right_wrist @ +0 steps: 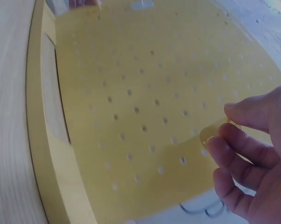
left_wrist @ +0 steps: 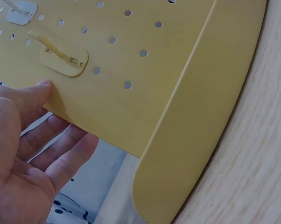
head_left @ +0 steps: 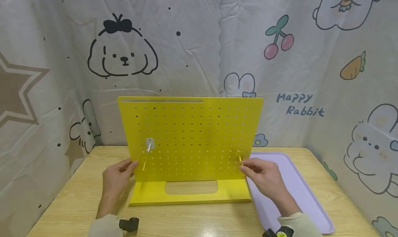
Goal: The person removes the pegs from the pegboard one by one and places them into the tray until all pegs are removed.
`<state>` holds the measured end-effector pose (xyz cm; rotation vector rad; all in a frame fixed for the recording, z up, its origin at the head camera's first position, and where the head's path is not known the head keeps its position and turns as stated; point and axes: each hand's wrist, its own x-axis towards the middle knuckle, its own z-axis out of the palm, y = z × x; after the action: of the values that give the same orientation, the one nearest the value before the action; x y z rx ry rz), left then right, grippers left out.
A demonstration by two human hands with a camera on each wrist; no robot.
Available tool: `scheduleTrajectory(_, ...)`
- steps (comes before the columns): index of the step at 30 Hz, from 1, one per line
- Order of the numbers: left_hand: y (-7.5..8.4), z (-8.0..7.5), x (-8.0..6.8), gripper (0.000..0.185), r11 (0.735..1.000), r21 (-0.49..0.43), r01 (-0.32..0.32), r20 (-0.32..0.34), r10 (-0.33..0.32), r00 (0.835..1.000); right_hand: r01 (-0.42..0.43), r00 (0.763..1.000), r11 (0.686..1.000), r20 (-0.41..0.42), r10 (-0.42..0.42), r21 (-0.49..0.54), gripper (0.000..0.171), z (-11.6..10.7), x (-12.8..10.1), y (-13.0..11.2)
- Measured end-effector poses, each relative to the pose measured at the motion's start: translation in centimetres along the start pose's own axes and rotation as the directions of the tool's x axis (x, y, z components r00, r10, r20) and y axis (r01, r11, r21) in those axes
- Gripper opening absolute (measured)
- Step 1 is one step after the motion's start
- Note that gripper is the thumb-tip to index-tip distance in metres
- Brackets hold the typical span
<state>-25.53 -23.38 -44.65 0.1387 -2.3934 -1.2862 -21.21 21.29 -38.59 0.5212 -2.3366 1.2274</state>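
Note:
A yellow pegboard stands upright on its yellow base, rows of small holes across its face. My left hand holds the board's left edge, thumb on the front and fingers at the rim and behind. Close above that thumb, a yellow hook is mounted on the board. A white hook sits higher, slightly to the right. At the board's lower right, my right hand pinches another yellow hook; its base plate lies against the board, partly hidden by my fingers.
A lilac tray lies to the right, partly behind the board and under my right forearm. Everything stands on a light wooden table. Patterned cloth hangs around the back and sides. The base has a rounded cutout.

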Motion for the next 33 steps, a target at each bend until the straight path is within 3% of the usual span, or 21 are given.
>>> scheduleTrajectory(6, 0.1, -0.1, -0.1, 0.046, 1.0, -0.009, 0.006, 0.005, -0.006, 1.0, -0.024, 0.998, 0.995, -0.062, 0.019, -0.096, 0.012, -2.1, -0.6, 1.7)
scheduleTrajectory(14, 0.0, -0.3, -0.2, 0.046, 1.0, -0.001, 0.008, 0.011, -0.008, 1.0, -0.105, 0.994, 0.97, -0.033, 0.1, -0.219, 0.01, -3.7, -0.4, 4.1)
scheduleTrajectory(23, 0.0, -0.3, -0.2, 0.046, 0.999, -0.003, 0.033, 0.023, -0.033, 0.999, -0.257, 0.963, 0.92, 0.004, 0.27, -0.297, 0.017, -4.5, -0.3, 7.3)
scheduleTrajectory(33, 0.0, -0.1, 0.0, 0.044, 1.0, -0.002, 0.017, 0.007, -0.017, 1.0, -0.341, 0.922, 0.87, 0.054, 0.384, -0.356, 0.023, -5.2, 0.0, 10.6)
